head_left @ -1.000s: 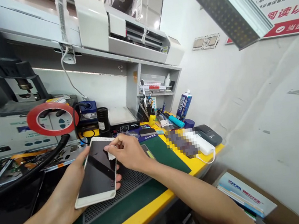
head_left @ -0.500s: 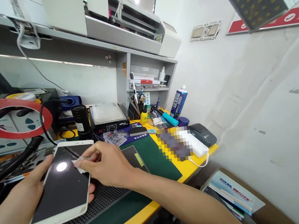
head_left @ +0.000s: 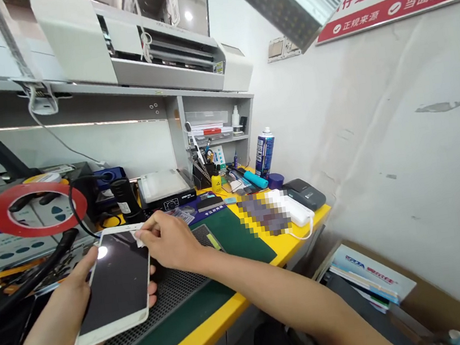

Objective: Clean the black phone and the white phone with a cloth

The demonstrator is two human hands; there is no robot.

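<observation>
My left hand [head_left: 64,313] is wrapped round a white-framed smartphone [head_left: 120,285], thumb on its left edge and fingertips showing past the right edge. The phone's dark screen faces up and reflects a bright lamp spot near the top. Pinched in my right hand [head_left: 175,243] is a small white piece, perhaps a wipe [head_left: 139,240], against the upper right of the screen. Most of that piece is hidden by the fingers. Below the phone lies a grey perforated mat [head_left: 174,292] on a green work mat [head_left: 239,239].
A roll of red tape [head_left: 0,216] hangs at the left near a black hose [head_left: 53,257]. Behind my hands stand a black cylinder [head_left: 126,201] and a flat heating plate [head_left: 163,186]. A yellow bottle [head_left: 216,183], spray can [head_left: 264,153] and white power strip [head_left: 293,209] are farther right.
The view has shifted. My right hand with the white piece has moved from the middle of the phone's upper screen to its upper right edge. My left hand keeps its hold.
</observation>
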